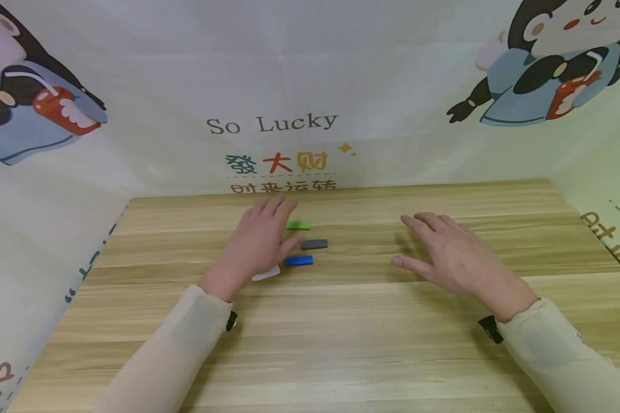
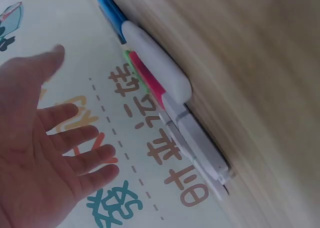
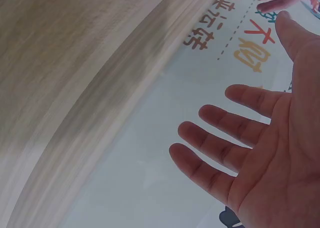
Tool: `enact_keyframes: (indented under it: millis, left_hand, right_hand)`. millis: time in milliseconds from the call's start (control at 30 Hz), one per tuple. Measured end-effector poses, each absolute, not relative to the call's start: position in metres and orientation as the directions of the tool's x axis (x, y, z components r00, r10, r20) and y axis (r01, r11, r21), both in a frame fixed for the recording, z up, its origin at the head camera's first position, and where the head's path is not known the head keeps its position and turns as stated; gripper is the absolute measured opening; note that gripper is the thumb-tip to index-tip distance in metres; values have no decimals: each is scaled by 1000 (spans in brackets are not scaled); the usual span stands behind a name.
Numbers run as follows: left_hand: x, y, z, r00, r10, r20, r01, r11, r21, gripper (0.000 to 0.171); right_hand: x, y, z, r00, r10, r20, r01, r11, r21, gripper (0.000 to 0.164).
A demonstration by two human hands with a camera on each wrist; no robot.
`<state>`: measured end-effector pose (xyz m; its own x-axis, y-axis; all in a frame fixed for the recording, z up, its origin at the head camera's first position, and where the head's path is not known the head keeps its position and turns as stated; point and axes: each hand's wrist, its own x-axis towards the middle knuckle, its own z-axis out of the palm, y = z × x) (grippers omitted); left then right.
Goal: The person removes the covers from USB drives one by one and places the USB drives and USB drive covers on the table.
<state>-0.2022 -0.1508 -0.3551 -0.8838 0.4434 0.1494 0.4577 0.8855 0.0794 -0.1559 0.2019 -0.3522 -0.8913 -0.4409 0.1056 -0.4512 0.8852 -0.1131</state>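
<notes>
My left hand (image 1: 255, 241) is over the left part of the table, fingers extended and holding nothing. It hides much of a group of markers; beside it show a green cap (image 1: 298, 225), a dark cap (image 1: 315, 244), a blue cap (image 1: 299, 261) and a white barrel end (image 1: 266, 273). In the left wrist view the blue-capped marker (image 2: 157, 63) lies closest, with a white barrel. Behind it is a marker with a pinkish-red cap (image 2: 147, 74), then a sliver of green. My right hand (image 1: 457, 258) hovers apart on the right, its fingers spread, nothing in it.
The wooden table (image 1: 341, 344) meets a pale printed cloth (image 1: 418, 115) at the back and on both sides. Black straps show at both cuffs, one of them a dark clip (image 1: 490, 329) under the right wrist.
</notes>
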Motion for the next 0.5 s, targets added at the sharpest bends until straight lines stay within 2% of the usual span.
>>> enact_keyframes:
  millis: [200,500]
  left_hand:
    - [-213,-150,-357,-868,471,161,484,873,58,59]
    - [-230,-145,-361,-874,475,100,480,877,35,45]
  right_hand:
    - [-155,200,-352,-880,-459,118,-471,877,-101,87]
    - [-150,198,-350,-870,-473,136,-488,867,-104,87]
